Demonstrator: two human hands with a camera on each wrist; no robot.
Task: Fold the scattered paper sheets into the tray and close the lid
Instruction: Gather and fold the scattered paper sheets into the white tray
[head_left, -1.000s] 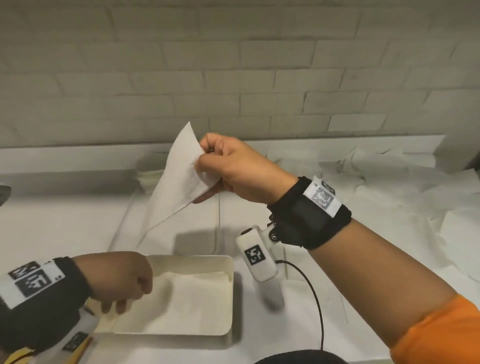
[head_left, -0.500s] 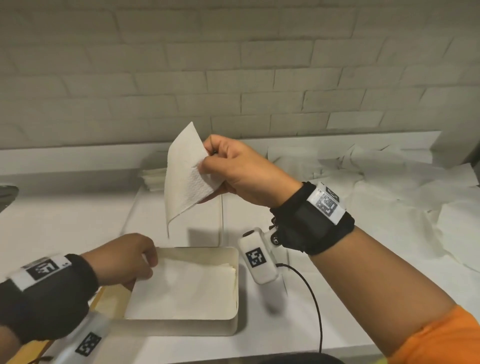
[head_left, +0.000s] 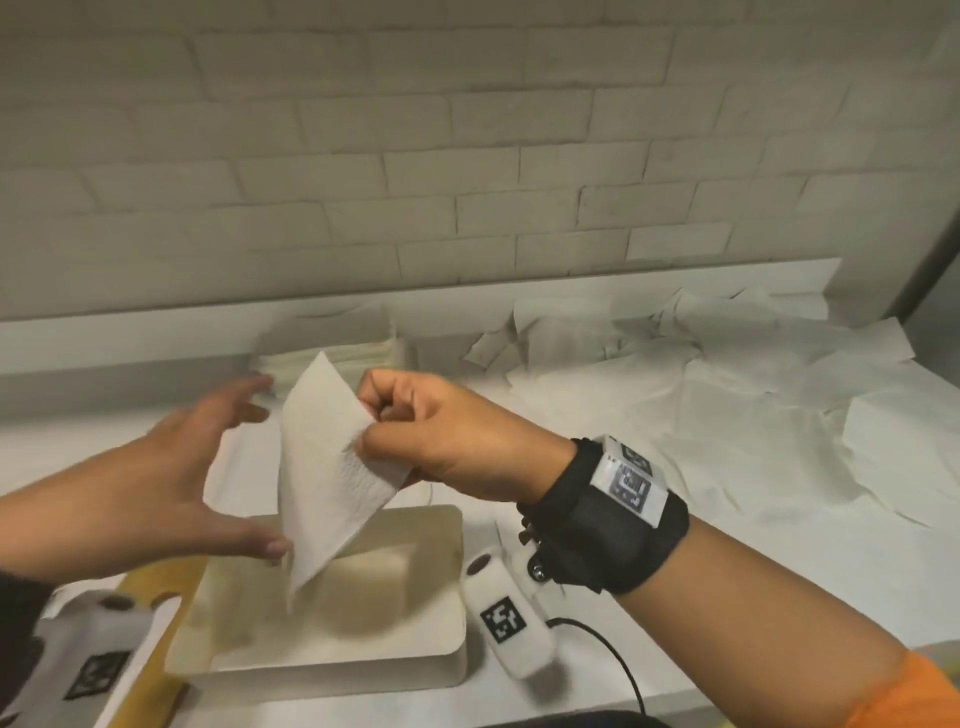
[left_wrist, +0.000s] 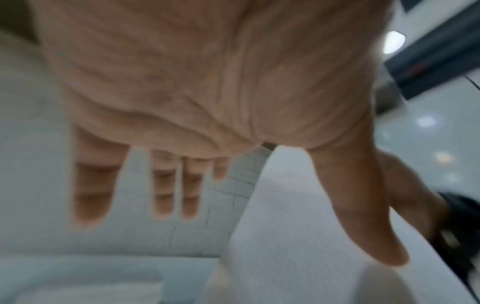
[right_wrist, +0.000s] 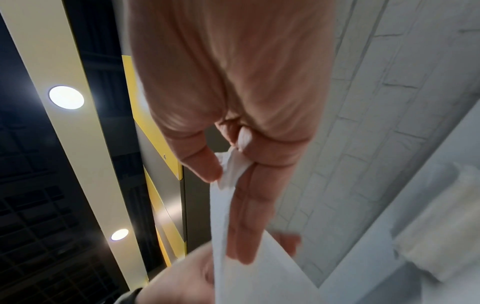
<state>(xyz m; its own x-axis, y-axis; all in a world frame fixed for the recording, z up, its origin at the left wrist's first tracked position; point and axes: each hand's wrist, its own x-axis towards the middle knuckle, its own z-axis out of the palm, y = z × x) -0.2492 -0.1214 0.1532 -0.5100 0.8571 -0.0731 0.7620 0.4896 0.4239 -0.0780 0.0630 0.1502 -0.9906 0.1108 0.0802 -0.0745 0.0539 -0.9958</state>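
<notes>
Your right hand (head_left: 447, 431) is raised with its fingers (right_wrist: 259, 216) and thumb curled into a pinch, black band on the wrist. Your left hand (head_left: 171, 483) is lifted beside it, fingers (left_wrist: 91, 195) straight and spread, palm facing the right hand.

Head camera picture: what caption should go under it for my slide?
Right hand pinches a paper sheet above the open tray; left hand reaches in, open.

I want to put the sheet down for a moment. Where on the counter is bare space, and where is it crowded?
Bare counter lies left of the tray, toward the wall. Right of the tray, scattered sheets crowd the surface to the wall.
</notes>
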